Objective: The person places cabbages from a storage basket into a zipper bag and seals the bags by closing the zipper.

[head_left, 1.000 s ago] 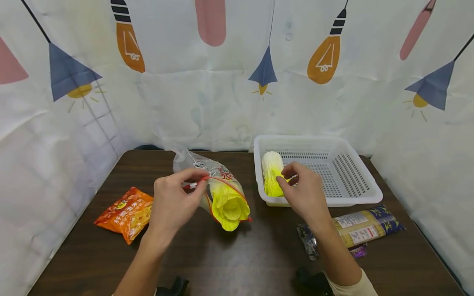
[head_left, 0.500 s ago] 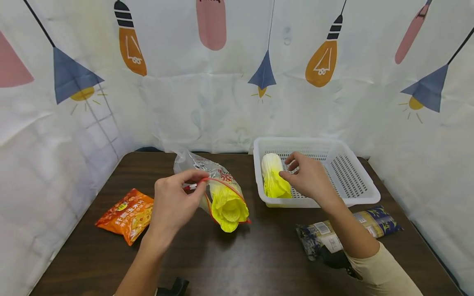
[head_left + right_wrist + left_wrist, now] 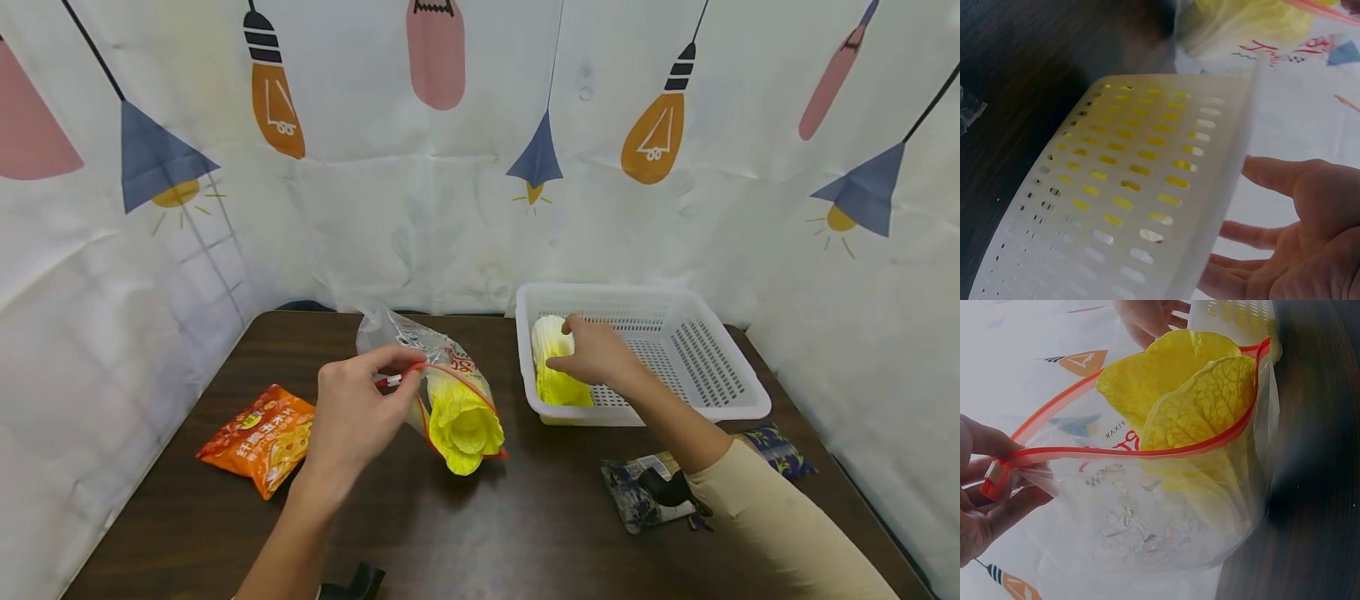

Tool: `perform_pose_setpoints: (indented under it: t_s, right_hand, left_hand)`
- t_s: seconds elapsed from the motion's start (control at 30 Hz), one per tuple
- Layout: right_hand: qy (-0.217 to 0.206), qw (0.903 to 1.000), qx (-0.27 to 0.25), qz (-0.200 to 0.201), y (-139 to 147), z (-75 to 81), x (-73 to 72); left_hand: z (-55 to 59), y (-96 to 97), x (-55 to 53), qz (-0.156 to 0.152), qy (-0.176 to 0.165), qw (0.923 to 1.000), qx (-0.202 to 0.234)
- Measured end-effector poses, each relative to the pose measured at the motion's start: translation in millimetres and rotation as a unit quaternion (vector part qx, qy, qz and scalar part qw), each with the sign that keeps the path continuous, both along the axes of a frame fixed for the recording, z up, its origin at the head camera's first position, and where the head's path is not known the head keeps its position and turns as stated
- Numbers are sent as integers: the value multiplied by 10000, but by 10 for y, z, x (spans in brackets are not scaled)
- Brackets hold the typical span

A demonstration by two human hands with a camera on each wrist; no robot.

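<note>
My left hand [image 3: 360, 406] pinches bag [image 3: 386, 332] at rim; my right hand [image 3: 597, 354], fingers parted, at cabbage [image 3: 561, 387], 9 o'clock in basket [image 3: 712, 358]

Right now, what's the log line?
Left hand: pinches red-rimmed clear plastic bag; Right hand: over yellow-white cabbage in white plastic basket, contact unclear; Bag: open, yellow-leaved cabbage inside

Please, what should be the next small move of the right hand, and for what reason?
I would probably close the right hand gently around the cabbage in the basket. This hand's thumb and fingers are spread at the cabbage, not yet gripping, while the left hand pinches the edge of the open bag.
</note>
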State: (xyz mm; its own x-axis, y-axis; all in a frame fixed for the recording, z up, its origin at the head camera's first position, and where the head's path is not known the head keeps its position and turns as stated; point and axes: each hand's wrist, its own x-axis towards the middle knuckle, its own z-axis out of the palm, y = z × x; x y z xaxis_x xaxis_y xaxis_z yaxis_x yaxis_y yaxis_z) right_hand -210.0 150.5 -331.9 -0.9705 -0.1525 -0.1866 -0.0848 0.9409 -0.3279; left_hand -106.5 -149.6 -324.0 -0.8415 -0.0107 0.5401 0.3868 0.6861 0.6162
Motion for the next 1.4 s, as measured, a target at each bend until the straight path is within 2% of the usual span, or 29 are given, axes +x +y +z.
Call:
perform_pose_setpoints:
  t_s: [0.27, 0.73, 1.13, 1.4]
  right_hand:
    - [-107, 9990, 276, 343, -90, -100, -57]
    - [-264, 9989, 391, -10, -18, -198, -138]
    - [-583, 9971, 384, -296, -19, -326, -192]
    - [-672, 9972, 179, -265, 20, -328, -254]
  left_hand:
    - [-2, -7, 6, -9, -55, 10000, -5]
    - [2, -9, 2, -6, 65, 10000, -43]
    - [19, 2, 8, -65, -91, 9999, -10]
    - [16, 11, 10, -63, -67, 10000, -37]
